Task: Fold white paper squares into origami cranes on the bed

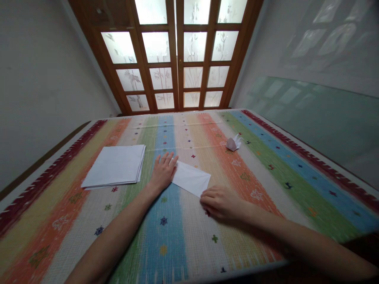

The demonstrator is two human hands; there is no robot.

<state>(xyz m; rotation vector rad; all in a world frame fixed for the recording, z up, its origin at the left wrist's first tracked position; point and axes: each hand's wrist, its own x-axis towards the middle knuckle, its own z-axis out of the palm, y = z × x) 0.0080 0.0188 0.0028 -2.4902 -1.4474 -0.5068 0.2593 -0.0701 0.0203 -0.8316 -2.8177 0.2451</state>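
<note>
A folded white sheet of paper (191, 177) lies slantwise on the table in front of me, a narrow flat shape. At its left end rests my left hand (164, 169), with the fingers spread and lying over that edge. My right hand (220, 202) is closed at the paper's lower right corner, its fingers curled together on the corner. The thumb of that hand is mostly hidden. Left of my left hand sits a stack of white paper sheets (115, 165), its edges slightly out of line.
A small folded paper crane (233, 143), part white and part greyish, stands farther back on the right. The striped tablecloth (173, 252) covers the table. Beyond its far edge are wooden doors with glass panes (178, 79). A greenish glass panel (310, 114) leans along the right wall.
</note>
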